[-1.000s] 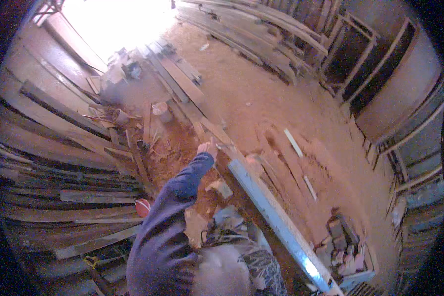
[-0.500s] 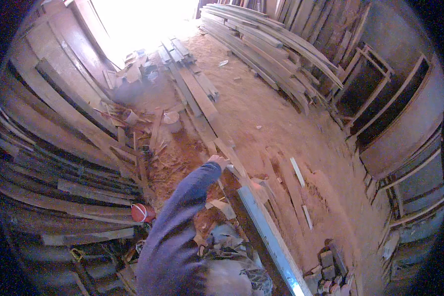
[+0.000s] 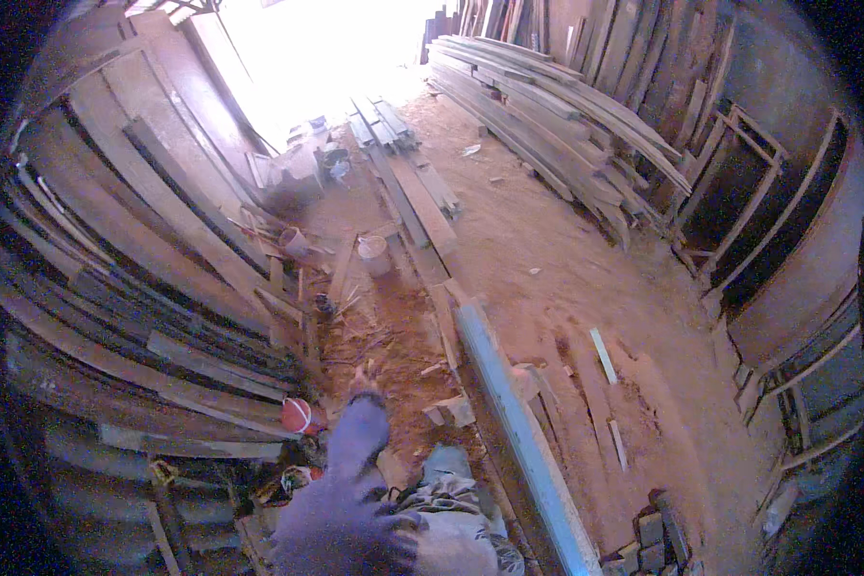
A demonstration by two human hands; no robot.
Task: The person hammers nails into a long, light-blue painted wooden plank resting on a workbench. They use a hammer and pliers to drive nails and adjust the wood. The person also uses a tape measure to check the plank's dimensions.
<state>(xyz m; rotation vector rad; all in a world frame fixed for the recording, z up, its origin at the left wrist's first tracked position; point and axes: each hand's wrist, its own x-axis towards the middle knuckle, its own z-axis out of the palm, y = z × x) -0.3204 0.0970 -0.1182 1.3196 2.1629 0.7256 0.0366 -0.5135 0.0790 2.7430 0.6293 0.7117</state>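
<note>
My left hand (image 3: 364,375), in a purple-blue sleeve, is held out over the shavings-strewn ground left of the workpiece. Its fingers look slightly apart, and I see nothing in them. To its right, a long board (image 3: 516,413) with a pale blue-lit face runs from the lower edge toward the middle, lying along a dark timber (image 3: 490,451). The hand is apart from both. Nearest the arm on the left is a red bucket (image 3: 298,416) with a white handle. My right hand does not show.
Planks are stacked along the right wall (image 3: 547,125) and lean on the left (image 3: 163,259). More boards (image 3: 408,187) lie ahead toward the bright doorway. A pale bucket (image 3: 373,255) stands beside them. Offcuts (image 3: 655,533) are heaped at lower right; two thin strips (image 3: 602,355) lie on the ground.
My left hand has come off the far end of the board and moved left and back toward me. The view has shifted, and more of the board's blue-lit face shows at its far end.
</note>
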